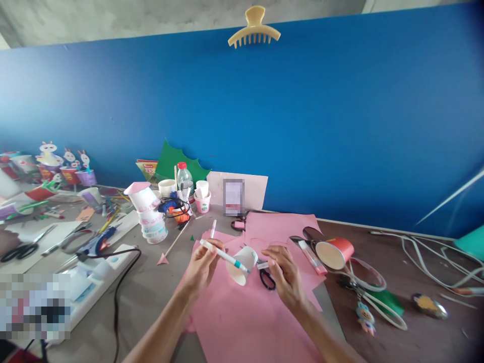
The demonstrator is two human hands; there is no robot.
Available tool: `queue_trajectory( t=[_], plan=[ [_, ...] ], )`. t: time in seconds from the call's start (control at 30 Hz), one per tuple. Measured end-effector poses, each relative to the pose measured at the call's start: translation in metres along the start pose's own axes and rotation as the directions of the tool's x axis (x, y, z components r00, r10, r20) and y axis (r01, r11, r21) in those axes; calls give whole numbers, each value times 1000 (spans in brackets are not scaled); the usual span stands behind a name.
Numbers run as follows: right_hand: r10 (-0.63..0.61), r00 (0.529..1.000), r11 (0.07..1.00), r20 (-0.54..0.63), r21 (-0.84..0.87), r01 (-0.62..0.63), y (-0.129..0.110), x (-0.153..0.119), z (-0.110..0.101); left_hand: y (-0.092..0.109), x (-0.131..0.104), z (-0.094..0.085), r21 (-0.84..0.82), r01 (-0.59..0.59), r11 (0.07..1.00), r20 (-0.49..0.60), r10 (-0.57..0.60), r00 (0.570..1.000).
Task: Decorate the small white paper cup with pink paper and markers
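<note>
The left hand (205,263) grasps a white marker (222,255) with a teal band; the right hand (285,276) pinches a small white piece (262,265). Between them, a white cup (247,256) lies tilted above pink paper (242,322), beside black-handled scissors (267,279).

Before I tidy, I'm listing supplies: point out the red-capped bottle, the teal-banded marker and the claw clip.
Red-capped bottle (182,165): head view, on its cap.
Teal-banded marker (222,254): head view, on its barrel.
Claw clip (255,16): head view, on its top.
</note>
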State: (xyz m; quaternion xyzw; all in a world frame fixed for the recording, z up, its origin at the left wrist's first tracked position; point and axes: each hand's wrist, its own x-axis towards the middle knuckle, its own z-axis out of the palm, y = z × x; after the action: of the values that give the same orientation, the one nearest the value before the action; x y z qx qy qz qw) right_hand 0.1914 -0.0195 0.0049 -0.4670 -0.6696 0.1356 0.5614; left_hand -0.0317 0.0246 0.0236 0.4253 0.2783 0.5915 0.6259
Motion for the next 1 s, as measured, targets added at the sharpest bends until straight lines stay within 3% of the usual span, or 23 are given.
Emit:
queue_trajectory(
  t=[0.1, 0.2, 0.43, 0.57, 0.67, 0.7, 0.77, 0.87, 1.0],
  plan=[
    [98, 988, 983, 123, 146, -116, -9, 4, -1, -3, -4, -2, 120, -17, 993, 68, 9, 998],
    [115, 950, 976, 291, 146, -163, -24, 7, 0, -3, -8, -1, 264, -44, 963, 132, 10, 991],
    [71, 902, 991, 426, -134, -14, -48, -1, 6, 2, -16, 10, 380, -44, 924, 311, -83, 947],
    [188, 935, 981, 300, -105, -164, -40, -3, 7, 0, -13, 3, 358, -102, 928, 307, -14, 952],
    [295, 954, 952, 47, 76, -298, -27, -1, 6, -2, -6, -7, 449, -172, 877, 214, 81, 973],
    [332, 941, 937, -72, 138, -320, -22, 0, 6, -3, -4, -9, 516, -193, 835, 202, 101, 974],
    [407, 896, 905, -174, 208, -371, -13, 1, 7, -7, 0, -12, 655, -220, 723, 197, 119, 973],
    [487, 871, 862, -57, 192, -469, -2, -2, 11, -16, 2, -14, 779, -179, 601, 182, 56, 982],
    [422, 901, 892, 98, 130, -432, 6, -13, 20, -24, 1, -14, 810, -147, 568, 152, 39, 988]
  ],
)
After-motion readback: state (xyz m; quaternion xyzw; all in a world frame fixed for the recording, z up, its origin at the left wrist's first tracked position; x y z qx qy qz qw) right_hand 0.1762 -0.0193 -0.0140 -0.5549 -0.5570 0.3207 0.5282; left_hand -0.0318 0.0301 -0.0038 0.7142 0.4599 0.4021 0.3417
